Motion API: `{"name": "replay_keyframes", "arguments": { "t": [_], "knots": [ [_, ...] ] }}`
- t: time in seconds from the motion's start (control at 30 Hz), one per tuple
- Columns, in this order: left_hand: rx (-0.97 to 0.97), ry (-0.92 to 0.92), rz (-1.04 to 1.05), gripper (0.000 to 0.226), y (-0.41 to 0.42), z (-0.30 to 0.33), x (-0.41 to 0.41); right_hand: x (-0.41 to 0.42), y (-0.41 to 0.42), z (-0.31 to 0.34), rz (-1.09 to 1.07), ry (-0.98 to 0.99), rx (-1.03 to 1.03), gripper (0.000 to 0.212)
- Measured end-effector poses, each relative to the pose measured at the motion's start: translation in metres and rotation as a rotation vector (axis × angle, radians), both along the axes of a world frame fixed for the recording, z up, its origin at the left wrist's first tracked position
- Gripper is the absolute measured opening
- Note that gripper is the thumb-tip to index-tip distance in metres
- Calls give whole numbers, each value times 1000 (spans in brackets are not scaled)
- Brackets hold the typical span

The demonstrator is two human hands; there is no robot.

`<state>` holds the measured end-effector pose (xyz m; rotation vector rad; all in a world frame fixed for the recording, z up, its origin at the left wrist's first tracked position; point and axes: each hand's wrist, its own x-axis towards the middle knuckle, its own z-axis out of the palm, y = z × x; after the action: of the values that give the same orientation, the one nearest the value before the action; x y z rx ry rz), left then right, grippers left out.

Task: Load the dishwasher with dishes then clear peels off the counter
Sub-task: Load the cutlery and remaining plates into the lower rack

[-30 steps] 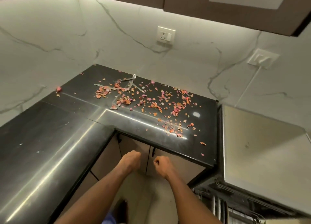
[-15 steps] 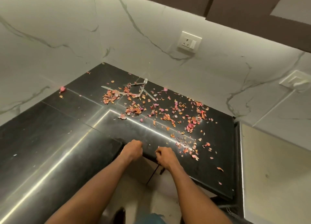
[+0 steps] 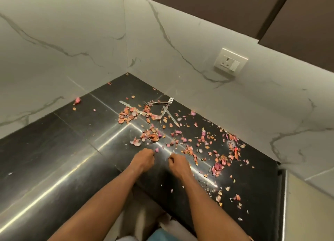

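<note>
Pink and orange onion peels (image 3: 191,143) lie scattered across the black L-shaped counter (image 3: 54,159), thickest near the corner and toward the right. Among them near the back wall lie two forks (image 3: 167,104) and two knives (image 3: 171,117). My left hand (image 3: 143,159) and my right hand (image 3: 178,164) hover side by side over the counter's front part, both with fingers curled into fists and holding nothing. They sit just short of the nearest peels. The dishwasher is out of view.
White marbled wall tiles enclose the corner. A wall socket (image 3: 230,61) sits on the right wall under dark upper cabinets (image 3: 216,9). A pale appliance top (image 3: 307,210) borders the counter on the right. One stray peel (image 3: 77,100) lies by the left wall.
Both fists have moved forward from below the counter edge to over the counter, near the peels. The view has swung left and closer, and the dishwasher rack has dropped out of sight.
</note>
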<state>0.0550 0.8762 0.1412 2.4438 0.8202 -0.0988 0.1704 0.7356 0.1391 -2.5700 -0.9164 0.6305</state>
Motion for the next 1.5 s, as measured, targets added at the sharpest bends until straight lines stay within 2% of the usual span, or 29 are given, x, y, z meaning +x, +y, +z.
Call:
{"name": "replay_keyframes", "arguments": {
  "t": [0.33, 0.6, 0.7, 0.83, 0.97, 1.13, 1.23, 1.37, 1.5],
  "knots": [
    [-21, -90, 174, 18, 59, -3, 48, 56, 79, 8, 138, 42, 25, 16],
    [-80, -57, 245, 17, 132, -21, 105, 99, 126, 14, 210, 17, -96, 38],
    [-108, -101, 313, 20, 164, -22, 130, 114, 140, 13, 198, 3, -91, 37],
    [-193, -162, 491, 20, 202, -26, 157, 115, 151, 10, 228, -10, -100, 33],
    [-304, -200, 643, 19, 231, -32, 178, 108, 162, 5, 263, 21, -105, 39],
    [-484, -227, 792, 21, 268, -52, 201, 114, 176, -3, 314, 163, -311, 41],
    [-581, -233, 835, 18, 287, -70, 213, 120, 175, -9, 280, 191, -327, 41],
    [-669, -242, 806, 25, 301, -74, 223, 121, 168, -14, 228, 206, -290, 51],
    [-712, -245, 791, 17, 302, -64, 221, 118, 162, -15, 190, 227, -256, 52]
  ]
}}
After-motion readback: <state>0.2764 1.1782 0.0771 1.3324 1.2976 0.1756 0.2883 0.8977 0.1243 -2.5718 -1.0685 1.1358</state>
